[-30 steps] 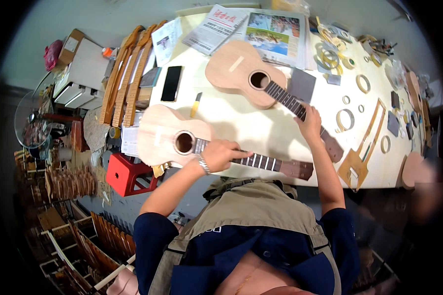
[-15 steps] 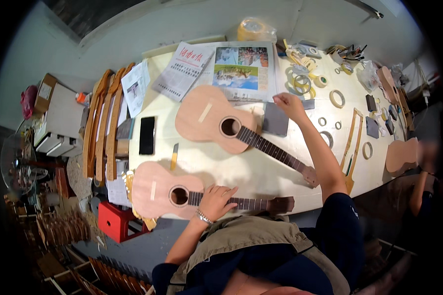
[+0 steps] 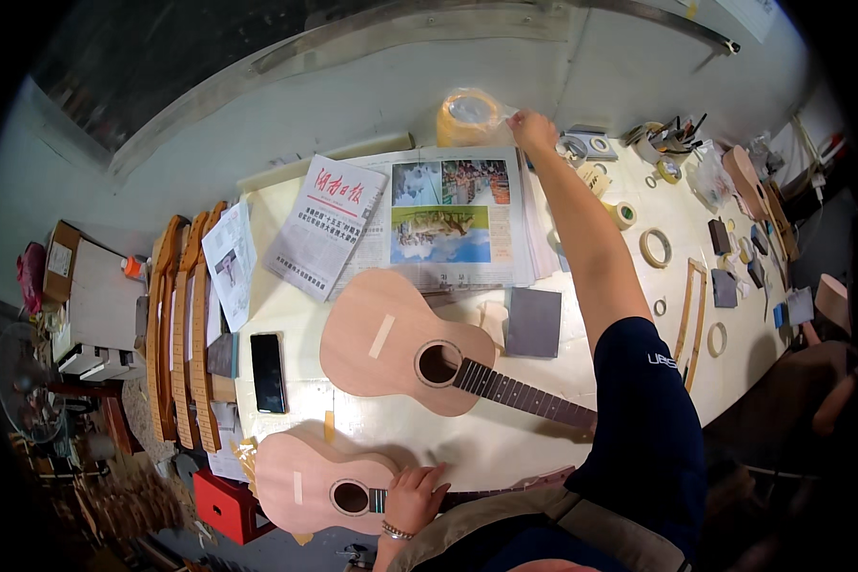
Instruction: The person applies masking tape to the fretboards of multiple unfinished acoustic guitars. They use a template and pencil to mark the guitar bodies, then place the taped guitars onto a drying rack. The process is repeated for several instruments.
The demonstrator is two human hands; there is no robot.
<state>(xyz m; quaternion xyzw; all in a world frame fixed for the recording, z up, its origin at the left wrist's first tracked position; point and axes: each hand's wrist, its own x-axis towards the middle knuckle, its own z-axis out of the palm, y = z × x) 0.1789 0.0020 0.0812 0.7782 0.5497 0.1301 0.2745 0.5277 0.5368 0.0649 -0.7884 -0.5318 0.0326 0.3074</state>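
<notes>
While the work spans the whole table (image 3: 381,440), notes run left to right. Far left: slotted wooden necks (image 3: 196,367) side by side, then a dark phone (image 3: 268,374), flat. Next, the lower guitar (image 3: 313,484), small-bodied, unfinished, lying face up near the table's front edge. Left hand (image 3: 415,498) lies over its neck just beyond the soundhole, fingers loosely spread; no wrap around the neck visible. Lower neck partly hidden by hand and clothing. Risk: leaning hard on that neck could tip or slide the body toward the edge.

Mid-table: the upper guitar (image 3: 400,345), also face up, its neck angled down to the right, its head end lost behind the sleeve (image 3: 639,381). A dropped elbow could knock it around, and bare wood would likely dent.

Beyond it, newspapers (image 3: 324,229), then a yellow tape roll (image 3: 448,126) in a clear plastic bag (image 3: 499,116). Right hand (image 3: 534,131) at full reach, fingertips apparently pinched on the bag's edge. Thin grip, I judge: a quick tug could tear the plastic or topple the roll. Right of the arm, loose tape rings (image 3: 655,248); a wide sweep might scatter them.
</notes>
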